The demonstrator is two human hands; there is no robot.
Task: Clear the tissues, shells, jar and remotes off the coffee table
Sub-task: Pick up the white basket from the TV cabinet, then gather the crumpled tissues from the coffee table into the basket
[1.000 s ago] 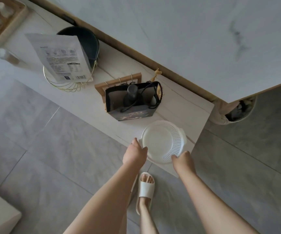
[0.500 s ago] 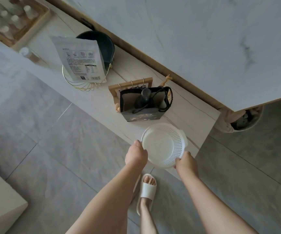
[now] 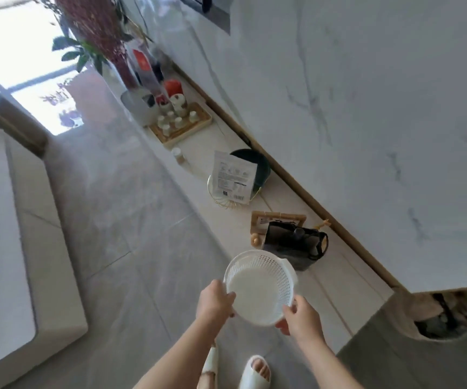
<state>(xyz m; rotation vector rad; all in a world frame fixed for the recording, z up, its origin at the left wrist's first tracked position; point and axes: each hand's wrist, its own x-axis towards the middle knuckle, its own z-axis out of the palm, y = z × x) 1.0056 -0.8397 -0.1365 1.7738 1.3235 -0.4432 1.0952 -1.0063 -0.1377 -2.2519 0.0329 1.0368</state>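
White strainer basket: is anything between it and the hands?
No. The left hand and right hand both grip the rim of the white strainer basket, which looks empty, in front of the black bag.

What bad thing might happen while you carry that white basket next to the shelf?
The basket is held only at its rim by the left hand and right hand, so it might slip or tip. It is also near the black bag on the low ledge, so a swing might knock the bag over. The picture is blurry from fast turning, and the person wears loose slippers on smooth tiles, so a slip is possible.
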